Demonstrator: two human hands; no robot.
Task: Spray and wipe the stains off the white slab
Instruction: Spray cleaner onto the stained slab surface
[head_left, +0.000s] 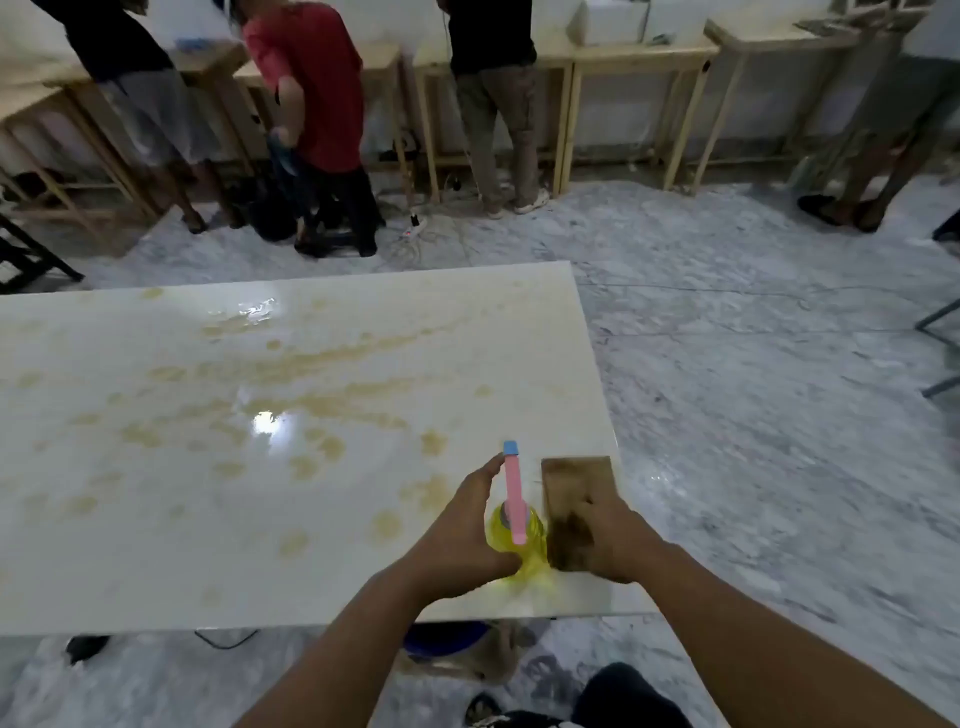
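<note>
slab (156, 519) white, glossy, rectangular, filling left and centre of view; tan stains (322, 364) smeared in streaks across the middle, scattered as round blotches toward near edge; two bright glare spots, wet sheen around the far one. no wiped patch evident, so judged early: pick-up stage, spraying not yet begun. left hand (462, 530) at near right corner of slab, fingers extended and slightly apart, reaching along the pink trigger head, thumb tucked against the yellow body; contact likely but a closed grip not shown. spray bottle (517, 535) upright on slab, translucent yellow plastic, rounded body, long flat pink head with small blue nozzle tip pointing away. just right of bottle, sponge (571, 499), brown, flat rectangular block, surface dull and darkened toward near end, lying close to slab's right edge. right hand (613, 545) on top of sponge's near end, fingers curled over it, apparently clamped on the block; fingertips blurred, exact hold hard to read. next move, as judged: close left fingers round bottle neck, lift, aim nozzle at stain band to the left, squeeze; then sponge pressed flat and dragged through wetted blotches. risk: bottle near corner, easy to knock off edge. beyond slab, grey marbled floor (779, 415), wooden benches (623, 57) along far wall, several people standing at them, cables on floor.
</note>
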